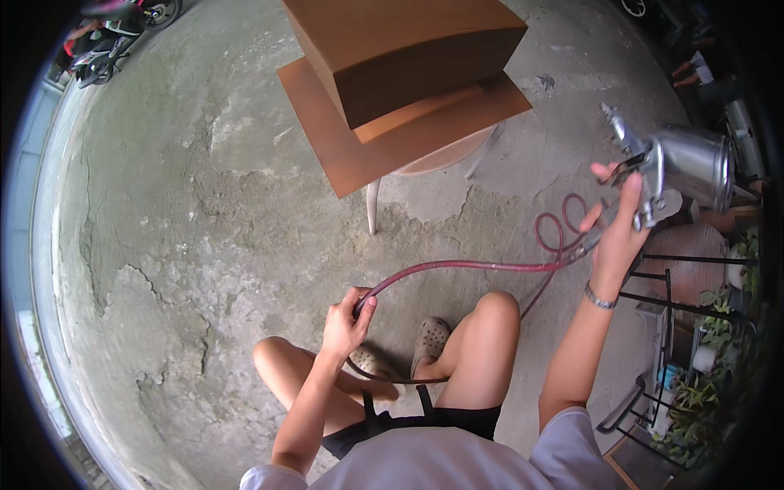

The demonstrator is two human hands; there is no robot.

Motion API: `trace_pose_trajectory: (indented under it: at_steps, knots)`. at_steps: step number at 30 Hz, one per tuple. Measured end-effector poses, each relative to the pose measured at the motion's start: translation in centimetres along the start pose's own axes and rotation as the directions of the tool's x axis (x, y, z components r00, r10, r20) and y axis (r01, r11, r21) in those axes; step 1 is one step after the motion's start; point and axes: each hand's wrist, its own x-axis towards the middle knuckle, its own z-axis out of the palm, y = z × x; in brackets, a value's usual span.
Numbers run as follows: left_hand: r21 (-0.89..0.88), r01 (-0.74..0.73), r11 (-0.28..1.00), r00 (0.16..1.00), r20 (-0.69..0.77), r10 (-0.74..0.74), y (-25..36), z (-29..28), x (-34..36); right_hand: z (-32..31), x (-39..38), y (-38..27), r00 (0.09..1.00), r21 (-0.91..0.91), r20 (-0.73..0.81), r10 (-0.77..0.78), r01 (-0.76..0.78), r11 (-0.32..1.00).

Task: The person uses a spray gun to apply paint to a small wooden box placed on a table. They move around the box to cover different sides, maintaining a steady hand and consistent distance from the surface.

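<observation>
Head view: concrete floor [180,204] spreads around you, and ahead of you sits a brown box [429,77], its long side running crosswise. Beneath it is a flat brown board [327,163], with its left and right corners jutting past the box; it overhangs the round stool [437,159] that carries it. A reddish hose [465,264] arcs across in front of you, below the board's near edge. Your metal spray gun [678,167] is out to the right, apart from the board's right corner and roughly level with it. Your right hand [621,233], the nearer one to that corner, wraps the gun's handle; how hard your fingers press, I cannot tell. Your left hand [346,322] pinches the hose. What counts is the nozzle [605,108]: the box lies to its left, and it points forward and left, roughly toward the box's right end.
</observation>
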Motion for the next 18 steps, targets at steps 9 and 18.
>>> trace_pose_trajectory:
  at_steps: [9, 18]
  knots:
    - [0.402, 0.136, 0.906, 0.838, 0.441, -0.322, 5.2, -3.1, -12.3, -8.9, -8.4, -17.3, 0.874, -0.026, 0.221, 0.433, -0.439, 0.898]
    - [0.325, 0.001, 0.946, 0.692, 0.683, -0.235, 12.6, -5.6, -25.4, -17.4, -11.6, -38.1, 0.836, -0.107, 0.238, 0.495, -0.483, 0.869]
